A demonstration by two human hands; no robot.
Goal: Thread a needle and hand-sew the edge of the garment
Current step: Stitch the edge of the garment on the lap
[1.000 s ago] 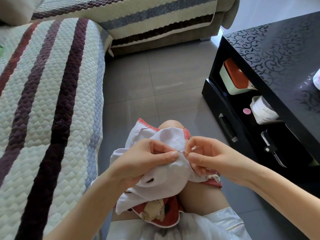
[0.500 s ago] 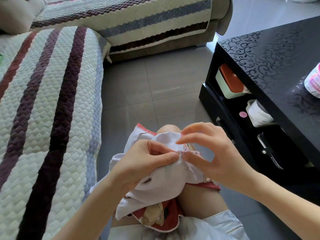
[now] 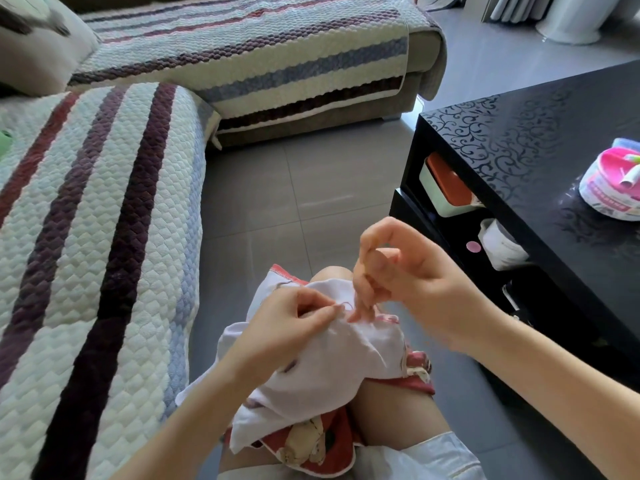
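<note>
A small white garment (image 3: 332, 362) with red trim and a cartoon print lies bunched over my knee. My left hand (image 3: 280, 327) pinches its folded edge between thumb and fingers. My right hand (image 3: 405, 275) hovers just right of that spot, fingers curled downward, fingertips touching the cloth edge. A thin pink thread (image 3: 346, 304) loops between the two hands at the seam. The needle is too small to make out; my right fingertips seem to pinch it.
A striped quilted sofa (image 3: 97, 237) runs along my left and across the back. A glossy black coffee table (image 3: 540, 140) stands at right, with a pink-topped round sewing box (image 3: 613, 185) on it and containers on its lower shelf. Grey tiled floor lies between.
My right hand has risen from the cloth edge and turned, fingers now pointing down at the seam. The view has tilted up, bringing the sewing box into sight. My left hand keeps its pinch.
</note>
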